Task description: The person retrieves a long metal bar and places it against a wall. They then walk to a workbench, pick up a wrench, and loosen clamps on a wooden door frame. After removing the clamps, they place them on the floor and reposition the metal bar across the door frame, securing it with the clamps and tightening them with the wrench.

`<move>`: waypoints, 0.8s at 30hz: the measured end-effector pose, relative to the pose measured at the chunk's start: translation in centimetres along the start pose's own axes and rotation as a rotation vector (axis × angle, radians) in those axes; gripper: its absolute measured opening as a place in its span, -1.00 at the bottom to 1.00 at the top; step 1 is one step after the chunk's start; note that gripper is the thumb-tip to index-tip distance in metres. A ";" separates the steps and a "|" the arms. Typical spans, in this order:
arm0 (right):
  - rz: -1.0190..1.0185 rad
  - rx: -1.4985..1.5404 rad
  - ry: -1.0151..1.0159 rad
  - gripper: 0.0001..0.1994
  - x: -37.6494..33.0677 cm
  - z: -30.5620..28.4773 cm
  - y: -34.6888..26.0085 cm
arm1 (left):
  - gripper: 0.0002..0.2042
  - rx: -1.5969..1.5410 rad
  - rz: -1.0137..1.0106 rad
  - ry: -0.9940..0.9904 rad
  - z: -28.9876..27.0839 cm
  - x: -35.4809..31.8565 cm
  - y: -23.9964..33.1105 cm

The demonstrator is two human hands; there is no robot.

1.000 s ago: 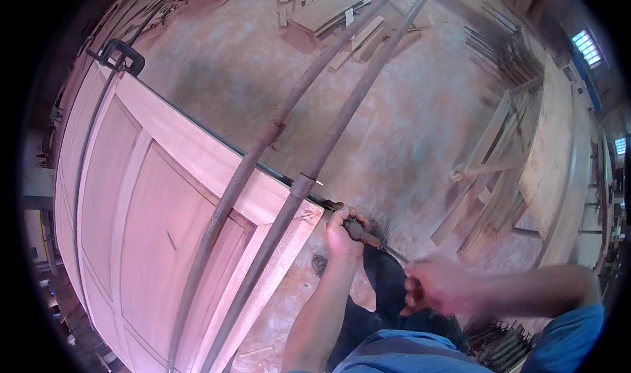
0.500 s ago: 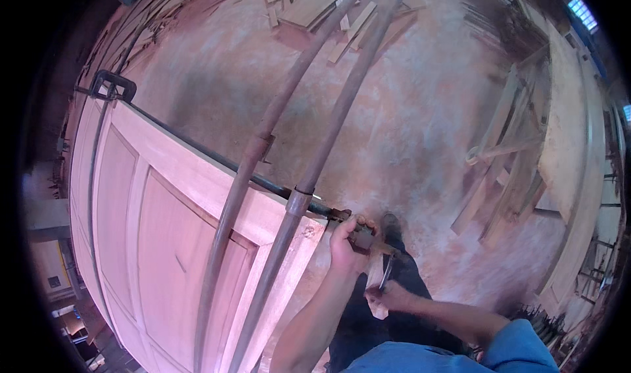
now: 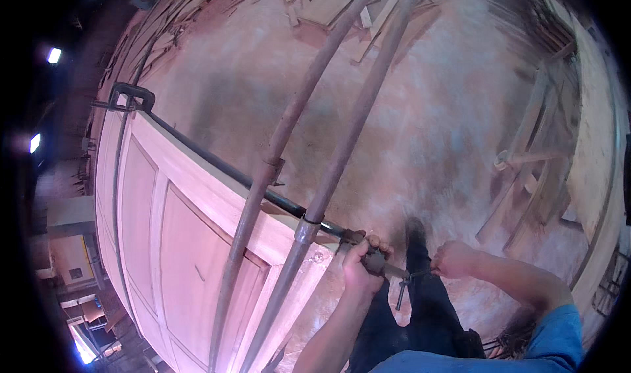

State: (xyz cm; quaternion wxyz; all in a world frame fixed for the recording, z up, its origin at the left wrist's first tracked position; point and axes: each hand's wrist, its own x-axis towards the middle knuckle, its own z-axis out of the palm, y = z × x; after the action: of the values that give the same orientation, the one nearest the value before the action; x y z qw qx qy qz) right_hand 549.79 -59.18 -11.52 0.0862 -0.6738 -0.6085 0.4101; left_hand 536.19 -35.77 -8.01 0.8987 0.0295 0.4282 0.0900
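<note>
A long dark pipe clamp (image 3: 220,164) runs along the edge of a pale wooden panelled door (image 3: 200,268). My left hand (image 3: 365,268) is wrapped round the metal head at the clamp's near end, just past the door's corner. A screw and a thin handle bar (image 3: 401,295) stick out from that head, the bar hanging downward. To the right of the screw, my right hand (image 3: 455,260) is closed in a fist, its fingertips toward the handle. Whether it grips anything is hidden.
Two long metal pipes (image 3: 289,120) cross over the door, and a C-shaped clamp (image 3: 133,97) grips its far corner. Boards and offcuts (image 3: 378,24) lie on the floor ahead. More timber (image 3: 526,176) leans at the right beside a large pale panel (image 3: 595,130).
My right hand has moved up and to the right, from beside the handle bar below the screw. My left hand still grips the clamp head. The whole view has shifted slightly.
</note>
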 end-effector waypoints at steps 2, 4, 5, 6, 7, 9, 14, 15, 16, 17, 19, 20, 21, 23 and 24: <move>0.010 0.275 -0.118 -0.72 0.9 -0.4 -1.0 | -0.70 0.001 0.039 -0.105 -0.4 0.4 -0.2; 0.108 0.702 -0.219 -0.72 1.9 -0.1 -3.0 | -0.65 0.008 0.107 -0.080 0.9 -0.3 -0.4; 0.123 0.593 -0.181 -0.72 2.3 -0.2 -3.4 | -0.65 0.012 0.117 -0.079 1.1 -0.4 -0.3; 0.138 0.484 -0.144 -0.72 2.6 -0.5 -3.6 | -0.64 0.016 0.126 -0.078 1.2 -0.5 -0.3; 0.155 0.373 -0.107 -0.73 2.7 -0.7 -3.6 | -0.63 0.019 0.134 -0.078 1.1 -0.4 -0.4; 0.051 0.353 -0.093 -0.73 3.0 -1.3 -3.0 | -0.62 0.038 0.137 -0.063 1.1 -0.3 -0.4; -0.096 0.396 0.177 -0.79 5.3 4.7 -2.5 | -0.62 0.021 0.147 -0.119 0.6 -0.3 -0.7; -0.148 0.428 0.327 -0.79 5.9 6.5 -2.6 | -0.62 0.019 0.162 -0.132 0.4 0.1 -0.6; -0.177 0.451 0.468 -0.77 6.7 7.0 -3.5 | -0.62 0.026 0.161 -0.116 0.5 0.0 -0.6; -0.171 0.442 0.483 -0.78 7.4 7.0 -3.1 | -0.62 0.033 0.159 -0.099 0.8 -0.2 -0.6; -0.149 0.435 0.516 -0.78 9.1 6.7 -1.8 | -0.64 0.049 0.155 -0.094 0.8 -0.3 -0.7; -0.199 0.396 0.534 -0.81 9.8 5.3 -1.4 | -0.65 0.054 0.155 -0.110 0.8 -0.1 -0.7; -0.225 0.310 0.507 -0.82 10.0 3.8 -0.7 | -0.67 0.055 0.163 -0.128 0.6 0.1 -0.7; -0.265 0.137 0.456 -0.82 9.8 1.2 0.3 | -0.68 0.047 0.167 -0.148 0.5 0.2 -0.6; -0.228 0.118 0.393 -0.82 9.2 0.6 0.3 | -0.68 0.048 0.159 -0.154 0.5 0.2 -0.6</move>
State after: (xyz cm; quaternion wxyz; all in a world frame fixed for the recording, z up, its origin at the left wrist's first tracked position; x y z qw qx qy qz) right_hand 548.96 -51.30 -16.22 0.2880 -0.6614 -0.6273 0.2934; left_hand 536.79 -36.28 -7.87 0.9180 0.0916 0.3561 0.1484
